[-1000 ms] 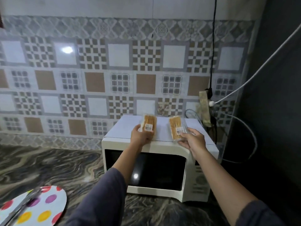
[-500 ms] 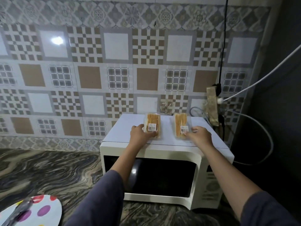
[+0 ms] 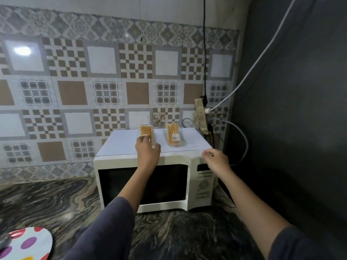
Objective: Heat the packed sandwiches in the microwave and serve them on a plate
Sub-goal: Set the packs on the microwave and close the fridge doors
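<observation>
Clothing: a dark slate-grey top, seen only as two sleeves; plain cloth of one colour.
Left sleeve [image 3: 105,231]: wide and loose, with soft folds along its length; its hem crosses the lower part of the microwave [image 3: 170,186] door.
Right sleeve [image 3: 302,244]: the same dark grey; its hem lies below the microwave's base and off to its right, with only a short stretch in view.
Forearms: bare from each hem onward.
Left hand [image 3: 148,152]: bare, over the microwave's top front edge.
Right hand [image 3: 216,160]: bare, by the microwave's upper right front corner.
</observation>
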Motion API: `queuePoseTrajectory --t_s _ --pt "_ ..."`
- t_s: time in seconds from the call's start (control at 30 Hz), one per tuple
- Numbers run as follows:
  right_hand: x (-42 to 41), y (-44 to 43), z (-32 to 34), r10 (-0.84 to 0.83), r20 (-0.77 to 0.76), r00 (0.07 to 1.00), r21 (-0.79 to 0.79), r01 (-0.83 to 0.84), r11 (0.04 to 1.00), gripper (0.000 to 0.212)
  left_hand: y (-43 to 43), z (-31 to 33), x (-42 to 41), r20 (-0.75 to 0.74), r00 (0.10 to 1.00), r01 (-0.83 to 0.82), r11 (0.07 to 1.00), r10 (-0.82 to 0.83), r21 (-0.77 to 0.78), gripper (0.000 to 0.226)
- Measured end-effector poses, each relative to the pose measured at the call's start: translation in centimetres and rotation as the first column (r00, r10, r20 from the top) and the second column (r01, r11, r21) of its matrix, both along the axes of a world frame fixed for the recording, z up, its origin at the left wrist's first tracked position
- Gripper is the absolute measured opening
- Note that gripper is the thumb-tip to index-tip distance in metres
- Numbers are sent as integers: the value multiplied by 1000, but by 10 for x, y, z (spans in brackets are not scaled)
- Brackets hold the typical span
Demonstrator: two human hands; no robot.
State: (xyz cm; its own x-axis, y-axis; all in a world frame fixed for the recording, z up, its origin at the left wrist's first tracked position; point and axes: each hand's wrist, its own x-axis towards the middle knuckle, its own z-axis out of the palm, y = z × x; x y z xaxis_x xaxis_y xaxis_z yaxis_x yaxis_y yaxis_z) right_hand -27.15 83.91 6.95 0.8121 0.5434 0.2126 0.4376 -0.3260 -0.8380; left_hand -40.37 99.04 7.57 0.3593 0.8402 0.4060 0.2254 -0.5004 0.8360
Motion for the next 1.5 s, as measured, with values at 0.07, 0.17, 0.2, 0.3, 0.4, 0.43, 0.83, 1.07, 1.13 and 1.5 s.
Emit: queuePoseTrajectory --t_s 0.07,0.17,0.2,0.3,0.4,0.43,0.83,1.07,1.13,1.5 --pt "-18 -40 -2 -25 -13 1000 11 26 1000 30 -38 -2 -6 23 998 62 998 -61 -27 48" --pt "-47 -109 -9 -80 9 997 13 80 997 29 -100 -11 -15 67 987 152 988 -149 -34 46" --pt "-58 -135 -12 -91 21 996 -2 91 996 28 -124 -16 -18 84 979 189 981 -185 -50 44" --pt "-91 -214 -23 -146 32 989 -29 147 989 26 -200 -35 -29 116 941 327 942 -317 -72 35" --pt "-124 -291 -32 -274 78 959 -22 277 961 25 -278 -53 -36 145 886 454 889 -441 -65 29" --pt "-134 -316 -34 -313 87 946 -20 316 949 25 -304 -56 -39 151 868 486 871 -473 -68 28" --pt "-230 -595 -54 -810 36 585 112 803 585 17 -576 -75 -52 126 409 912 409 -904 -28 24" --pt "-263 -733 -60 -947 -37 318 106 944 313 19 -732 -82 -36 108 150 989 149 -983 -25 21" --pt "-262 -767 -63 -967 -42 250 104 964 244 19 -769 -86 -22 93 98 995 97 -991 -21 22" --pt "-142 -940 -63 -997 -59 57 106 993 50 23 -954 -78 140 -5 -51 999 -51 -999 -1 32"
